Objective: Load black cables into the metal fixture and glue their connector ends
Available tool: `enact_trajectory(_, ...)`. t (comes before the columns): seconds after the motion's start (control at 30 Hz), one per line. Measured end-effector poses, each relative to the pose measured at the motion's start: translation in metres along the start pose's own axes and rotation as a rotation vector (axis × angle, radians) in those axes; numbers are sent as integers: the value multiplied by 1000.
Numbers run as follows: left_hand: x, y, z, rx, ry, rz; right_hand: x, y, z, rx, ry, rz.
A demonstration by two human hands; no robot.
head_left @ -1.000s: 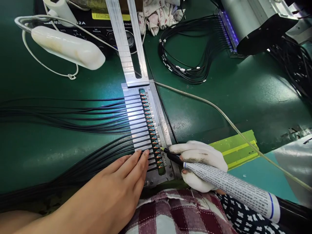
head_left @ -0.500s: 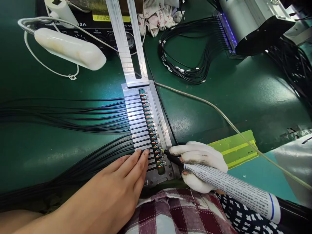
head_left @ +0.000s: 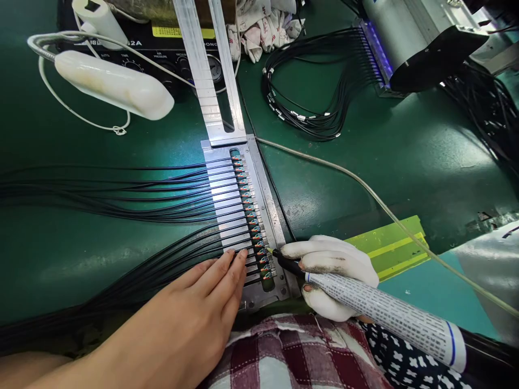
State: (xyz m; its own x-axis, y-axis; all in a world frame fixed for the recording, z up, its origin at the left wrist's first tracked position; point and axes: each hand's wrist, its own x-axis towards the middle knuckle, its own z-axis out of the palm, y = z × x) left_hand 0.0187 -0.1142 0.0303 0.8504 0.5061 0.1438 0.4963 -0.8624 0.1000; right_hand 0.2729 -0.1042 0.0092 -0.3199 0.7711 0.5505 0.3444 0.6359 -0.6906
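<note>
Right hand (head_left: 336, 270) grips tool (head_left: 389, 316), maybe touching connectors (head_left: 249, 208); left hand (head_left: 194, 319) pins cables (head_left: 121, 194).

The left hand (head_left: 198, 316) lay flat, palm down, fingers extended together, near the front edge of the bench (head_left: 365, 178). The gloved right hand (head_left: 334, 273) was closed in a pen grip.

Ahead of you lie a white lamp head (head_left: 111, 86), a black control box (head_left: 158, 51), looped black cables (head_left: 320, 121) and crumpled gloves (head_left: 263, 27).
</note>
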Motion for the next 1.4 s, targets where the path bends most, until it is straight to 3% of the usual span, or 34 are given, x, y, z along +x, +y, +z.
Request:
enact_trajectory(0.8, 1, 0, -3, -14, -14, 13, 2, 2, -2, 4, -9, 21)
enact_trajectory(1.4, -5, 3, -2, -12, -4, 43, -15, -4, -1, 1, -22, 34)
